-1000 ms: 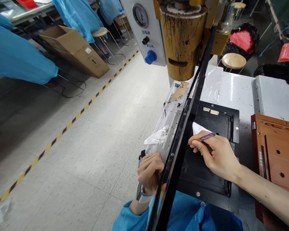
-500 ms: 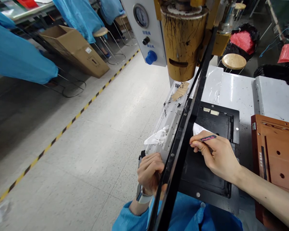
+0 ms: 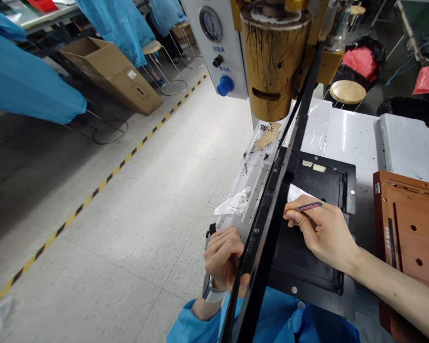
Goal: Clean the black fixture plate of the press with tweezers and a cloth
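My right hand (image 3: 320,228) pinches a slim dark tool with a pink marking (image 3: 310,206), perhaps tweezers; its tip is hidden. Beneath these fingers is a recessed black plate (image 3: 311,259), and a piece of white cloth (image 3: 297,192) sticks out beyond the hand. My left hand (image 3: 223,255) is curled, with a watch on the wrist, at the left edge of the machine bed. A long black bar (image 3: 271,224) crosses in front and hides part of that hand, so what it grips cannot be made out. Another white cloth (image 3: 234,204) lies just beyond the left hand.
A stained yellow cylinder (image 3: 277,66) hangs above the bed beside a gauge panel (image 3: 218,47). At right lies a brown fixture (image 3: 411,214). Behind are a stool (image 3: 347,91) and a black bag. Across the striped floor line stand a cardboard box (image 3: 110,71) and people in blue gowns.
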`<action>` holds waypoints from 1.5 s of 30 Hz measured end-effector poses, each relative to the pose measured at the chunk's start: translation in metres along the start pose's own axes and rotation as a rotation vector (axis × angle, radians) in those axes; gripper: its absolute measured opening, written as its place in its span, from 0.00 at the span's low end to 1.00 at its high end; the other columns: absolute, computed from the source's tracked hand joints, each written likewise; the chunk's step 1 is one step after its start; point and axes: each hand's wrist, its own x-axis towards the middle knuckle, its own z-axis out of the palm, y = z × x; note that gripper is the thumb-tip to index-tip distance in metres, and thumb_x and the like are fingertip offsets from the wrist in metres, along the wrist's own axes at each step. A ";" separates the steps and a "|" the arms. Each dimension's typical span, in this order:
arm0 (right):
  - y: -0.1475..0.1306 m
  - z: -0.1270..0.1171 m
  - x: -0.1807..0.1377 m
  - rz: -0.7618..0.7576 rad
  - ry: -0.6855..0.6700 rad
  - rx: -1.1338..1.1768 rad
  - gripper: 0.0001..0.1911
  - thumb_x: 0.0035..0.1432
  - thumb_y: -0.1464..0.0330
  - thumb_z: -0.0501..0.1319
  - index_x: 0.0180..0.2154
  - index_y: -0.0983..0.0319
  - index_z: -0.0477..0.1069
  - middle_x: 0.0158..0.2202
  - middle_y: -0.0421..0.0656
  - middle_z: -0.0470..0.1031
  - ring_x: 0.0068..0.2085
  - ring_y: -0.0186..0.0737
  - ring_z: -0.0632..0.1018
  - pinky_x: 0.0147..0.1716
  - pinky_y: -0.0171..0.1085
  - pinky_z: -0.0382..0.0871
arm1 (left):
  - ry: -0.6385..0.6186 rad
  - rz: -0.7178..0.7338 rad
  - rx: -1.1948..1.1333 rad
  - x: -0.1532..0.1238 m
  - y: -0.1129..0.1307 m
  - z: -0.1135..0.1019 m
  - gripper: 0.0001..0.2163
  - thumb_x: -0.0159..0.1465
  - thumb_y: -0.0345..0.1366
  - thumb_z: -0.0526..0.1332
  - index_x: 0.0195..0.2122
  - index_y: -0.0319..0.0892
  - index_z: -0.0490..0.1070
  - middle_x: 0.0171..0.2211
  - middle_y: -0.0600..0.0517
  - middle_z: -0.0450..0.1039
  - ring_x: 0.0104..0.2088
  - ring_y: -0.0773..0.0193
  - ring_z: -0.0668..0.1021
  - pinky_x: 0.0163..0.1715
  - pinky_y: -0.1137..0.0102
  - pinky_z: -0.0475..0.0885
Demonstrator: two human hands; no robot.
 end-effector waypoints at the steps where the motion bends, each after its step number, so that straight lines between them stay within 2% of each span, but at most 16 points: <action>1: 0.000 0.000 0.000 0.001 -0.004 0.005 0.11 0.75 0.79 0.55 0.40 0.61 0.72 0.40 0.40 0.77 0.34 0.35 0.77 0.35 0.33 0.75 | 0.005 0.000 0.004 0.000 0.000 0.000 0.27 0.70 0.56 0.61 0.23 0.42 0.57 0.18 0.58 0.50 0.18 0.70 0.56 0.23 0.68 0.48; 7: 0.001 0.000 0.000 0.006 -0.009 -0.006 0.11 0.76 0.77 0.55 0.40 0.61 0.72 0.39 0.41 0.77 0.35 0.38 0.78 0.35 0.35 0.75 | 0.000 0.008 -0.008 0.000 0.000 0.000 0.26 0.70 0.55 0.62 0.24 0.42 0.57 0.19 0.58 0.50 0.18 0.71 0.56 0.23 0.68 0.48; 15: 0.000 -0.002 0.001 -0.003 0.004 -0.001 0.11 0.75 0.78 0.56 0.40 0.61 0.71 0.39 0.39 0.76 0.35 0.35 0.76 0.37 0.33 0.72 | 0.010 0.008 -0.024 0.001 -0.001 0.001 0.25 0.70 0.53 0.62 0.24 0.42 0.58 0.18 0.58 0.50 0.18 0.70 0.57 0.23 0.68 0.47; 19: -0.002 -0.006 0.009 0.003 -0.083 -0.009 0.13 0.74 0.78 0.53 0.36 0.60 0.68 0.39 0.39 0.76 0.35 0.35 0.76 0.36 0.33 0.72 | -0.014 0.035 -0.040 -0.001 -0.004 -0.002 0.24 0.70 0.53 0.62 0.25 0.42 0.59 0.19 0.58 0.51 0.18 0.70 0.57 0.23 0.68 0.48; 23: -0.005 -0.008 0.030 0.019 -0.223 -0.118 0.12 0.75 0.75 0.52 0.38 0.61 0.70 0.39 0.43 0.75 0.39 0.43 0.78 0.40 0.40 0.71 | -0.029 0.032 -0.043 -0.005 -0.007 -0.006 0.22 0.69 0.52 0.62 0.25 0.43 0.59 0.20 0.58 0.50 0.18 0.70 0.57 0.24 0.67 0.48; 26: -0.009 -0.011 0.044 -0.036 -0.348 -0.270 0.11 0.76 0.76 0.54 0.38 0.62 0.70 0.39 0.46 0.74 0.38 0.48 0.77 0.39 0.44 0.70 | -0.044 0.028 -0.040 -0.008 -0.008 -0.007 0.22 0.69 0.51 0.62 0.26 0.43 0.57 0.20 0.58 0.50 0.19 0.69 0.57 0.24 0.67 0.48; 29: -0.012 -0.014 0.049 -0.067 -0.321 -0.270 0.10 0.77 0.76 0.56 0.40 0.63 0.70 0.40 0.45 0.74 0.40 0.47 0.77 0.40 0.43 0.69 | -0.047 0.018 -0.030 -0.009 -0.009 -0.007 0.22 0.70 0.51 0.61 0.26 0.43 0.57 0.20 0.58 0.50 0.19 0.69 0.58 0.25 0.67 0.49; 32: -0.011 -0.015 0.045 -0.008 -0.338 -0.160 0.09 0.77 0.77 0.57 0.39 0.62 0.70 0.39 0.41 0.74 0.38 0.41 0.76 0.40 0.40 0.68 | -0.082 0.026 -0.040 -0.008 -0.010 -0.009 0.22 0.70 0.52 0.61 0.26 0.44 0.58 0.20 0.59 0.51 0.19 0.68 0.58 0.24 0.67 0.50; 34: -0.009 -0.015 0.043 -0.014 -0.342 -0.186 0.09 0.77 0.77 0.57 0.40 0.63 0.70 0.40 0.42 0.74 0.38 0.42 0.76 0.40 0.42 0.68 | -0.091 0.031 -0.050 -0.008 -0.010 -0.010 0.21 0.70 0.52 0.61 0.27 0.44 0.58 0.20 0.59 0.51 0.19 0.69 0.58 0.24 0.67 0.50; 38: -0.009 -0.012 0.042 -0.035 -0.266 -0.230 0.10 0.77 0.75 0.56 0.39 0.64 0.71 0.41 0.45 0.74 0.39 0.46 0.76 0.40 0.43 0.69 | -0.080 0.042 -0.063 -0.008 -0.010 -0.009 0.21 0.69 0.50 0.62 0.26 0.44 0.57 0.21 0.58 0.49 0.20 0.69 0.58 0.24 0.67 0.50; 41: -0.010 -0.011 0.044 0.004 -0.294 -0.215 0.11 0.76 0.76 0.56 0.38 0.63 0.71 0.38 0.44 0.74 0.38 0.45 0.76 0.39 0.42 0.69 | -0.035 0.041 -0.058 -0.006 -0.008 -0.006 0.22 0.69 0.50 0.63 0.26 0.43 0.56 0.21 0.58 0.49 0.20 0.70 0.57 0.24 0.67 0.49; 45: -0.014 -0.017 0.040 -0.145 -0.144 -0.383 0.13 0.78 0.75 0.51 0.39 0.66 0.71 0.39 0.49 0.73 0.37 0.48 0.76 0.36 0.43 0.68 | -0.072 0.065 -0.073 -0.001 -0.005 -0.008 0.21 0.70 0.49 0.62 0.26 0.43 0.58 0.20 0.58 0.49 0.18 0.70 0.57 0.22 0.68 0.49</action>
